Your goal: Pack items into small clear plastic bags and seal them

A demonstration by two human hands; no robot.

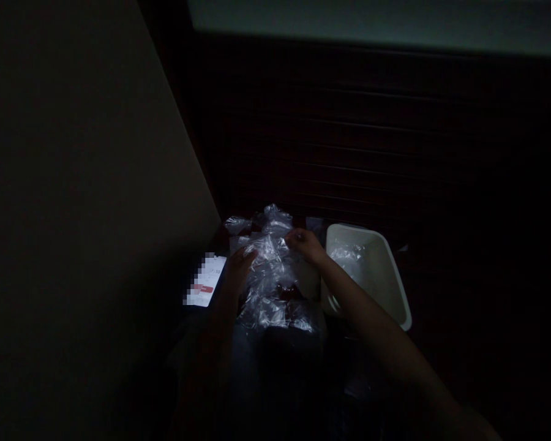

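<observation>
A heap of clear plastic bags (275, 275) lies in front of me, crinkled and catching the light. On the left edge of one bag, my left hand (241, 266) has its fingers closed on the film. My right hand (305, 244) pinches the same glossy plastic at its upper right side, thumb and fingers together. The bag between the hands looks flat and loosely spread. Darkness hides the finer outlines of the fingers and how the separate bags overlap.
To the right stands a white plastic basin (397, 294) with some clear plastic inside; my right forearm crosses its near side. A lit phone (213, 282) lies left of my left hand. A pale wall (96, 184) rises at left, and dark slatted panelling (349, 122) behind.
</observation>
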